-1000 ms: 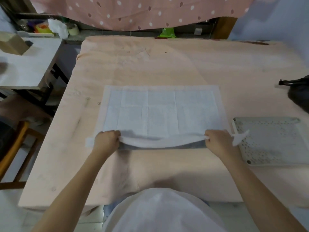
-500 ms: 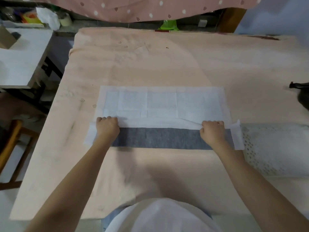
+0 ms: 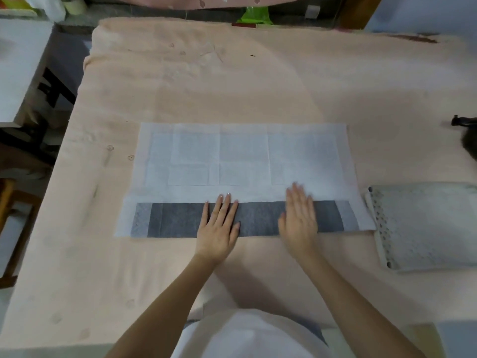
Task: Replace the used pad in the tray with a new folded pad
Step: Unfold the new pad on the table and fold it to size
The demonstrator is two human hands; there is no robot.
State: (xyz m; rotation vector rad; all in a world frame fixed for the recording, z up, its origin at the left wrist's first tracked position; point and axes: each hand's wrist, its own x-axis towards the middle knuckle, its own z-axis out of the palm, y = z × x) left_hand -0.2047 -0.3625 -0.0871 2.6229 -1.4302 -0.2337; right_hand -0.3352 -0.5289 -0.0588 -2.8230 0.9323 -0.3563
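Both bare forearms reach forward from the bottom edge, over a white garment on the person's front, and converge toward the middle of the table. The left hand [image 3: 219, 228] lies palm down with its fingers straight and slightly spread, holding nothing; it presses flat on the folded-over grey strip [image 3: 180, 219] along the near edge of the large white rectangular absorbent pad [image 3: 245, 156], its fingertips reaching the line where grey meets white. The right hand [image 3: 299, 215] is also flat and open, palm down, gripping nothing, just beside the left on the same grey strip, its fingers extending onto the white surface; it is blurred, so finer detail is unclear.

The pad lies spread on the peach-pink cloth-covered table [image 3: 258, 86], crease lines dividing its white face into rectangles. Its near margin is turned over to show the dark grey backing as a long band running left to right. Just beside the pad's right end, on the same cloth, sits a pale grey perforated plastic tray [image 3: 426, 228]; whether the two touch is hard to tell.

A dark object [image 3: 467, 138] shows at the right edge. Farther left stands a white side table [image 3: 18, 68]; beyond the far edge hang a pink spotted fabric [image 3: 206, 1] and something bright green [image 3: 254, 18].
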